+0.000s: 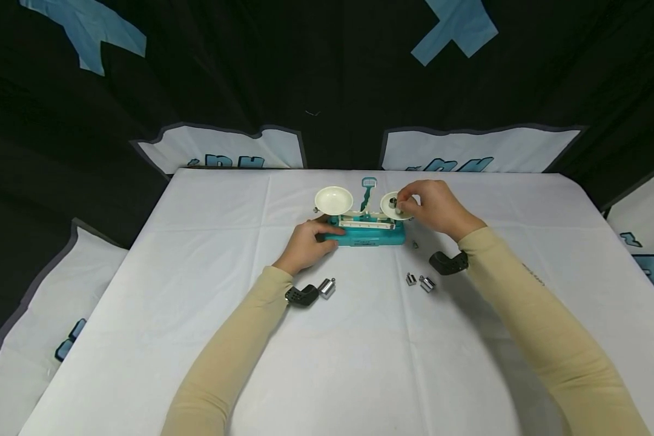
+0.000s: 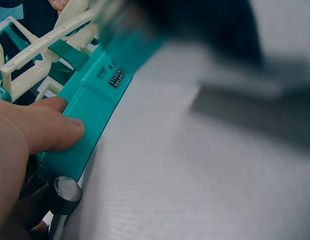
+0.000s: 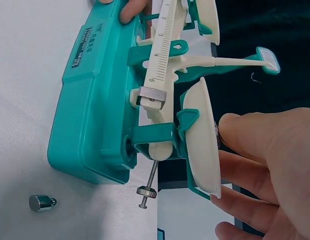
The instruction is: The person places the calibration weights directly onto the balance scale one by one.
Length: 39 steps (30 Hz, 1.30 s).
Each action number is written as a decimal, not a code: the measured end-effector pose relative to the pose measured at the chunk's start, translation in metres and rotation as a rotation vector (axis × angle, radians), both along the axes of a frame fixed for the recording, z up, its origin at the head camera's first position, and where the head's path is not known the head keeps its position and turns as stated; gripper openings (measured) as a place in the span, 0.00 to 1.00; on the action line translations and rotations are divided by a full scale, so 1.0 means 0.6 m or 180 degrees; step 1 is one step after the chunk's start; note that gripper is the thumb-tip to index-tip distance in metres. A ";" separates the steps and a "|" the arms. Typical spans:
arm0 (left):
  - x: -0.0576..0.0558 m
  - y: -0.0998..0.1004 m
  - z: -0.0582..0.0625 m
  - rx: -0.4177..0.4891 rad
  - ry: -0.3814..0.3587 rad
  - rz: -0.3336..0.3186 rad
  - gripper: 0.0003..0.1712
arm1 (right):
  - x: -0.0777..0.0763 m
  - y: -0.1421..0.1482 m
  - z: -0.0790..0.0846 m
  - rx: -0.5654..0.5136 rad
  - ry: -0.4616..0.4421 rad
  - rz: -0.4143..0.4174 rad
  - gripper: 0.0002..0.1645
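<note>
A teal balance scale (image 1: pixel 366 236), with two cream pans and a ruled beam, stands near the table's far side. My left hand (image 1: pixel 307 242) holds the left end of its base, the thumb (image 2: pixel 65 132) lying on the sloping front. A grey round-ended metal piece (image 2: pixel 67 190) shows beside those fingers. At the right pan (image 3: pixel 200 140), my right hand (image 1: pixel 436 206) pinches a small metal weight (image 3: pixel 217 134) between thumb and fingers, the weight mostly hidden by the pan's rim. The left pan (image 1: pixel 333 200) has nothing on it.
A large metal weight (image 1: pixel 327 288) lies beside the left wrist's black camera (image 1: pixel 302 295). Two smaller weights (image 1: pixel 427 283) lie in front of the scale at right, and a tiny weight (image 1: pixel 415 244) is nearer its right end. Dark curtains hang behind the white-covered table (image 1: pixel 338 363).
</note>
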State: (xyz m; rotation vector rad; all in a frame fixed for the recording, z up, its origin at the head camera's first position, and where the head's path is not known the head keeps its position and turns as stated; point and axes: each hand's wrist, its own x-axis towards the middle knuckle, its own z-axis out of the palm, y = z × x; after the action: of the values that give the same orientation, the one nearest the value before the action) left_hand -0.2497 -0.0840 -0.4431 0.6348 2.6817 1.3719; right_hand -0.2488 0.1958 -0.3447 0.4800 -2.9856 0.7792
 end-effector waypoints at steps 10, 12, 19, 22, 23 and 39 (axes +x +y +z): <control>0.000 -0.001 0.000 0.0056 0.0000 -0.0017 0.16 | 0.001 -0.002 -0.001 0.0020 -0.0001 -0.0002 0.10; 0.000 0.000 0.000 0.0052 0.0002 -0.0017 0.16 | 0.003 -0.002 0.000 0.0009 0.0001 -0.0010 0.10; -0.001 0.000 0.000 0.0046 -0.0001 0.0002 0.16 | 0.002 0.000 0.000 0.0025 0.0035 0.0017 0.12; -0.001 0.000 -0.001 0.0036 -0.0006 0.0005 0.16 | 0.002 0.000 0.000 0.0029 0.0026 0.0022 0.12; -0.001 0.000 -0.001 0.0030 -0.0010 0.0006 0.16 | 0.001 0.000 0.000 0.0033 0.0020 0.0019 0.12; 0.000 0.000 0.000 0.0000 0.0000 0.0005 0.16 | 0.009 0.011 0.017 0.0048 0.0061 -0.0049 0.14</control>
State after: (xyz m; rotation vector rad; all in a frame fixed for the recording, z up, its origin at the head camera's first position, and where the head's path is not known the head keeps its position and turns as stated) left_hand -0.2498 -0.0841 -0.4429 0.6328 2.6827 1.3723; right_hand -0.2431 0.2027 -0.3348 0.4616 -2.9758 0.7471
